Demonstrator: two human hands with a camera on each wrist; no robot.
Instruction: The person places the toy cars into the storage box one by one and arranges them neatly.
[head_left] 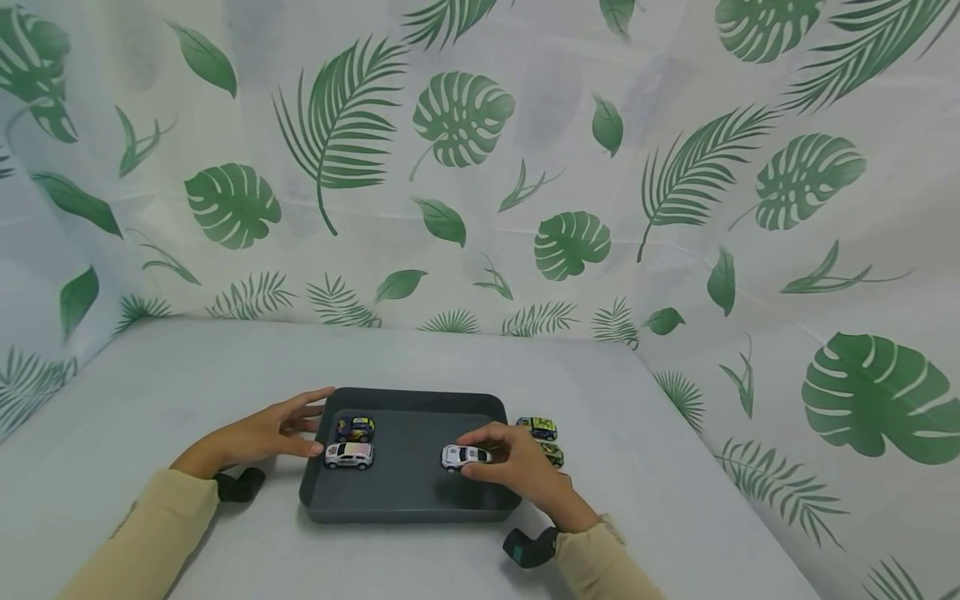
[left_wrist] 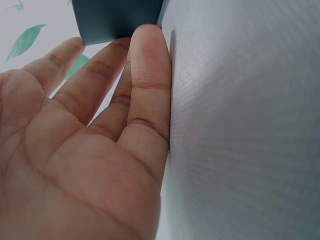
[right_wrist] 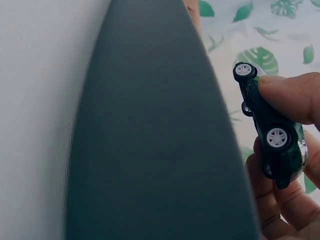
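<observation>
On the table, the tray lies between the left hand and the right hand. Just right of the left thumb, inside the tray, sits a toy SUV; right behind it sits a small toy car. The right fingertips hold a toy coupe above the tray's right part. Beyond the right hand, outside the tray, lie two toy cars, one behind the other. The backdrop hangs behind both hands.

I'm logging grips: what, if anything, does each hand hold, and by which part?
The right hand pinches a white toy car by its long sides. The left hand, at the tray's edge, grips nothing.
</observation>
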